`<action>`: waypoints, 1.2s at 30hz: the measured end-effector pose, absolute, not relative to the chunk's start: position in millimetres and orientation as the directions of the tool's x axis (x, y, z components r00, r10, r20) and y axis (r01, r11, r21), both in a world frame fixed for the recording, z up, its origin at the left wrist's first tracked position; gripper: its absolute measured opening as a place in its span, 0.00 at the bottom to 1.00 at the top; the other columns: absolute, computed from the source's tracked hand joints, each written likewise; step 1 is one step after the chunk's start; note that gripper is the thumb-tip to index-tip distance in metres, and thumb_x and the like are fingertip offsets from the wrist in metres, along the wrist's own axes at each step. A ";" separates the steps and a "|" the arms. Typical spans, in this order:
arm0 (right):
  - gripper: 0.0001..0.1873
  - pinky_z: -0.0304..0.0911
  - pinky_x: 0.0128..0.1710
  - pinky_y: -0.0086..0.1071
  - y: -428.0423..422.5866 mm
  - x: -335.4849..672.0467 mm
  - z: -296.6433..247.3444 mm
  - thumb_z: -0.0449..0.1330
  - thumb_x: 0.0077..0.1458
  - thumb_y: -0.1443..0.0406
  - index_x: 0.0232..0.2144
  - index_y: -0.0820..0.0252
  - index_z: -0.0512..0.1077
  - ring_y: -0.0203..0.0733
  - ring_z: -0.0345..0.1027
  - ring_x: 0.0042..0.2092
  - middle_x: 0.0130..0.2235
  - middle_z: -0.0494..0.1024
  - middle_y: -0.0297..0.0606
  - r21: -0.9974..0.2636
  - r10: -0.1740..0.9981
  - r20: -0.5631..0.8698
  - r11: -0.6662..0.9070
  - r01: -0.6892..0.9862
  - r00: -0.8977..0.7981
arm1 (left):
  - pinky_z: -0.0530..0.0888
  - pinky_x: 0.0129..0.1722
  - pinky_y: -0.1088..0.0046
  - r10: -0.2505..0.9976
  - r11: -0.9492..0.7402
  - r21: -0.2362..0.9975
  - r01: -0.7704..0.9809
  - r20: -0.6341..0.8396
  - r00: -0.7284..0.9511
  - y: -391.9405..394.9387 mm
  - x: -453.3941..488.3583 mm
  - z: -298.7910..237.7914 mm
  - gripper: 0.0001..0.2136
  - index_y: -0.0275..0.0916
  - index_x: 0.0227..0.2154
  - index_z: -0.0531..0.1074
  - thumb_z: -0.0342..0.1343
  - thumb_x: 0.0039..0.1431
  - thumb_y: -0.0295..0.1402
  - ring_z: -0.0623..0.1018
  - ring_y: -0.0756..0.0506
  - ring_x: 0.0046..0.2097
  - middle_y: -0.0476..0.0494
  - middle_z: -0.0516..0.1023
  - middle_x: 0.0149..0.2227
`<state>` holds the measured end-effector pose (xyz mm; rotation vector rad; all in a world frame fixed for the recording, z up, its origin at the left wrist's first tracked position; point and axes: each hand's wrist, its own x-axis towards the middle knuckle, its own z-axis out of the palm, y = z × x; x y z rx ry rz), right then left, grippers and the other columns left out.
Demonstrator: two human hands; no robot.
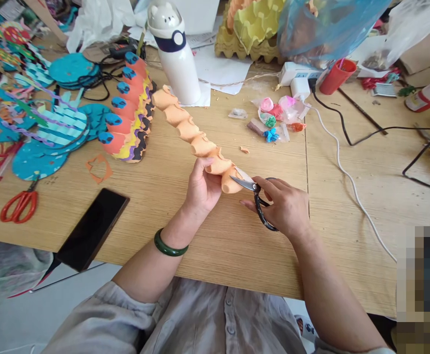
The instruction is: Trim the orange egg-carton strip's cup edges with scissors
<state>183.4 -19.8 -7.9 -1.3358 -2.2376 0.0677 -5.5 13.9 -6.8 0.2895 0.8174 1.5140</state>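
Note:
My left hand (203,186) grips the near end of a long orange strip of egg-carton cups (189,132) that stretches away to the upper left over the wooden table (185,236). My right hand (281,205) holds black-handled scissors (253,192), fingers through the loops. The blades point left and touch the nearest orange cup, beside my left thumb. A green bangle (168,246) circles my left wrist.
A black phone (91,228) lies at the near left edge, red scissors (19,204) further left. Painted carton strips (131,110) and teal paper crafts (48,128) fill the left. A white bottle (176,54), clay bits (275,118), a red cup (336,74) and cables (347,172) lie beyond.

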 end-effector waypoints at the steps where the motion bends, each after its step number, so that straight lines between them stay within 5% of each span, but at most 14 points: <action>1: 0.26 0.49 0.25 0.31 -19.5 183.1 -8.5 0.59 0.63 0.45 0.44 0.60 0.81 0.36 0.69 0.27 0.26 0.78 0.35 -0.294 0.826 0.425 0.513 0.807 -0.370 | 0.77 0.40 0.72 0.945 0.087 0.635 -0.768 -0.297 -0.139 13.5 -5.0 -6.9 0.03 0.41 0.34 0.73 0.58 0.56 0.30 0.80 0.49 0.32 0.52 0.78 0.30; 11: 0.25 0.48 0.24 0.30 -21.9 179.1 -13.6 0.58 0.65 0.46 0.38 0.61 0.82 0.34 0.66 0.23 0.22 0.76 0.34 -0.257 0.809 0.446 0.525 0.811 -0.383 | 0.76 0.39 0.72 0.949 0.092 0.598 -0.796 -0.295 -0.112 13.2 -6.8 -7.5 0.03 0.40 0.32 0.71 0.54 0.60 0.30 0.77 0.49 0.30 0.51 0.75 0.28; 20: 0.31 0.60 0.31 0.32 -14.4 185.0 -9.0 0.60 0.59 0.41 0.47 0.61 0.78 0.41 0.71 0.30 0.29 0.78 0.38 -0.532 0.938 0.283 0.327 0.781 -0.200 | 0.76 0.43 0.73 0.960 0.026 0.596 -0.803 -0.239 -0.146 15.0 -4.4 -8.4 0.03 0.40 0.34 0.73 0.57 0.57 0.28 0.80 0.49 0.35 0.51 0.79 0.32; 36: 0.26 0.54 0.27 0.32 -17.1 184.4 -10.6 0.60 0.63 0.45 0.47 0.60 0.80 0.41 0.71 0.32 0.29 0.79 0.38 -0.282 0.829 0.417 0.509 0.813 -0.374 | 0.78 0.44 0.70 0.966 0.051 0.690 -0.722 -0.218 -0.140 12.1 -8.5 -6.7 0.05 0.42 0.34 0.73 0.60 0.55 0.33 0.82 0.46 0.37 0.50 0.80 0.32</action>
